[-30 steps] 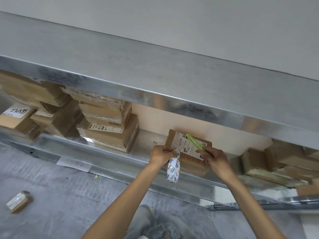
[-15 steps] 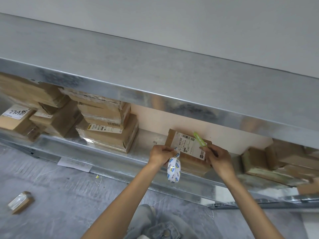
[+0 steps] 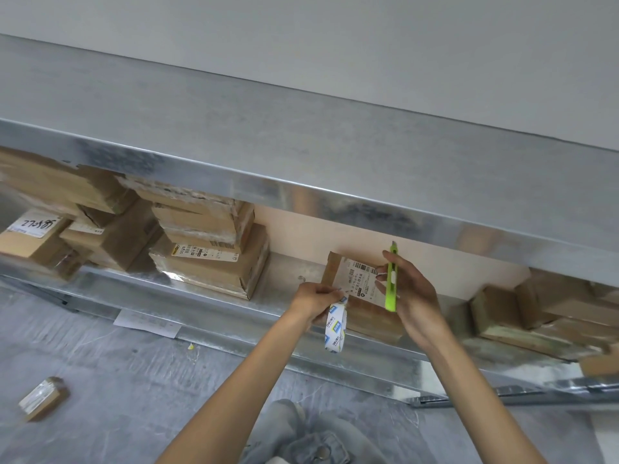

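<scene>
Parcel (image 3: 360,309) — brown, white-labelled

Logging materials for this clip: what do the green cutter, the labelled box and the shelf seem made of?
Green cutter: likely plastic, glossy lime sheen. Labelled box: cardboard, matte brown faces. Shelf: apparently galvanised sheet metal, mottled grey, reflective.

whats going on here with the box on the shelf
A person is working on a small cardboard box that sits on a metal shelf. The left hand holds a roll of tape at the box's near left corner, the roll hanging below the fingers. The right hand holds a green utility knife upright beside the box's label, clear of the tape.
</scene>
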A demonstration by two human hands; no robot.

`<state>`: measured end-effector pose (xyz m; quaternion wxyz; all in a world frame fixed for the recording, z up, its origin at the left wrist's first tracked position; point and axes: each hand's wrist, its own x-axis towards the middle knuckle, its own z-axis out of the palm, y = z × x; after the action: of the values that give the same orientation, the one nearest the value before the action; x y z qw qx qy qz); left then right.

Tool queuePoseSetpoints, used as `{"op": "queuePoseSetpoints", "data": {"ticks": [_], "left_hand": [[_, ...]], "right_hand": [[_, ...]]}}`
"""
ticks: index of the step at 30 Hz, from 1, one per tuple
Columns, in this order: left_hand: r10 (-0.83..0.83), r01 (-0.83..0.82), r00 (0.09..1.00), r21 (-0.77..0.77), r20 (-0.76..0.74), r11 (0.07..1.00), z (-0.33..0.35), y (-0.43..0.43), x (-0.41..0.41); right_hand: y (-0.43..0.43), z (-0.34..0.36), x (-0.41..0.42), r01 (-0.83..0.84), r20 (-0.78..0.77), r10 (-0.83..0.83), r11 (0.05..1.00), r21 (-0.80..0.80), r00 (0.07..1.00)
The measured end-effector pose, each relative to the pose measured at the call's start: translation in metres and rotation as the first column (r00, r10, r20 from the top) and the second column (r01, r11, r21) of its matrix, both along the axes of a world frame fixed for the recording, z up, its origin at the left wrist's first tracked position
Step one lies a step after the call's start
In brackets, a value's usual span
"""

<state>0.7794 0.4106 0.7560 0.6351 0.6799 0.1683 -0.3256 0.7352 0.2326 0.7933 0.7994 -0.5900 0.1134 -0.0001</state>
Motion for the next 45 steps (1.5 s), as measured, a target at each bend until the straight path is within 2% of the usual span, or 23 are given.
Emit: {"op": "queuePoseSetpoints", "data": {"ticks": [4, 6, 8, 11, 12, 14, 15, 17, 18, 20, 24, 27, 30, 33, 38, 45], "left_hand": [[0.001, -0.001, 1.000, -0.029, -0.003, 1.000, -0.001, 0.000, 0.001], [0.011, -0.011, 1.000, -0.049, -0.004, 0.999, -0.001, 0.000, 0.001], [0.014, -0.015, 1.000, -0.065, -0.007, 0.998, 0.000, -0.001, 0.002], [0.002, -0.003, 1.000, -0.066, -0.005, 0.998, -0.001, 0.000, 0.004], [-0.002, 0.002, 1.000, -0.057, -0.008, 0.998, 0.000, 0.001, 0.004], [-0.019, 0.018, 0.999, -0.026, -0.026, 0.999, 0.002, 0.002, 0.004], [-0.029, 0.028, 0.999, -0.029, -0.041, 0.999, 0.003, 0.002, 0.004], [-0.077, 0.074, 0.996, -0.062, -0.052, 0.995, 0.006, 0.001, 0.003], [-0.105, 0.102, 0.993, -0.073, -0.045, 0.992, 0.007, 0.000, 0.003], [-0.131, 0.128, 0.991, -0.069, -0.034, 0.989, 0.008, -0.002, 0.003], [-0.052, 0.052, 0.999, -0.009, 0.013, 0.999, 0.005, -0.007, 0.003], [0.010, -0.011, 0.999, 0.013, 0.033, 1.000, 0.004, -0.009, 0.001], [0.032, -0.032, 0.999, -0.030, 0.027, 0.999, 0.006, -0.011, 0.002], [0.007, -0.008, 0.999, 0.016, 0.047, 1.000, 0.007, -0.009, 0.003], [-0.042, 0.042, 0.999, 0.007, 0.020, 0.999, 0.008, -0.005, 0.005], [-0.065, 0.064, 0.997, 0.045, 0.031, 0.997, 0.008, -0.004, 0.013]], "right_hand": [[0.018, -0.012, 0.005, 0.151, 0.029, -0.148, 0.968, -0.199, 0.989], [0.022, -0.020, 0.009, 0.221, 0.082, -0.205, 0.905, -0.364, 0.975], [0.025, -0.024, 0.009, 0.192, 0.159, -0.126, 0.827, -0.528, 0.979], [0.029, -0.036, 0.006, 0.038, 0.135, 0.096, 0.664, -0.747, 0.986], [0.029, -0.042, 0.008, 0.007, 0.118, 0.130, 0.644, -0.765, 0.984], [0.029, -0.050, 0.012, -0.083, 0.036, 0.160, 0.674, -0.734, 0.986], [0.028, -0.054, 0.014, -0.104, 0.018, 0.179, 0.647, -0.756, 0.984], [0.021, -0.066, 0.018, -0.111, 0.025, 0.246, 0.521, -0.847, 0.969], [0.019, -0.068, 0.020, -0.115, 0.024, 0.264, 0.498, -0.859, 0.964], [0.018, -0.066, 0.023, -0.118, 0.014, 0.250, 0.505, -0.855, 0.968], [0.020, -0.060, 0.024, -0.102, 0.044, 0.251, 0.540, -0.835, 0.967], [0.023, -0.066, 0.018, -0.098, 0.066, 0.313, 0.480, -0.872, 0.948], [0.023, -0.070, 0.011, -0.098, 0.083, 0.328, 0.498, -0.862, 0.941], [0.021, -0.066, 0.010, -0.075, 0.106, 0.316, 0.512, -0.856, 0.943], [0.022, -0.068, 0.011, -0.029, 0.151, 0.318, 0.499, -0.866, 0.936], [0.024, -0.065, 0.012, -0.088, 0.084, 0.293, 0.529, -0.844, 0.953]]}}
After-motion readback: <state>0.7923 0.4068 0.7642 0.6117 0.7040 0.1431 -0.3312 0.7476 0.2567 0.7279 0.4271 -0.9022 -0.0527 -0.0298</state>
